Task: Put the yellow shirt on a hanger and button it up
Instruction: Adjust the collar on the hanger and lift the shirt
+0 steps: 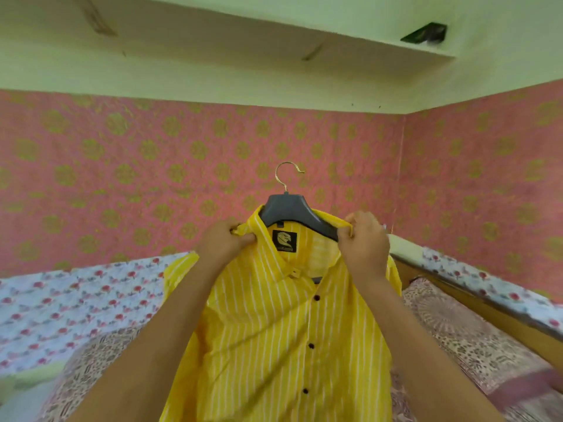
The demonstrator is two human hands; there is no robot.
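A yellow shirt (274,336) with white stripes and dark buttons hangs in front of me, held up in the air. A dark grey hanger (292,211) with a gold metal hook sits inside its collar; its right arm pokes out under the cloth. My left hand (225,242) pinches the collar on the left side. On the right, my right hand (364,242) grips the collar and the hanger's arm. A black label shows inside the neck. The front placket lies closed lower down, and the collar is open at the top.
A bed with a patterned brown spread (475,339) lies below. Floral sheets (76,300) cover its far side and a ledge at the right. Pink patterned walls (152,166) stand close behind, with a green shelf overhead.
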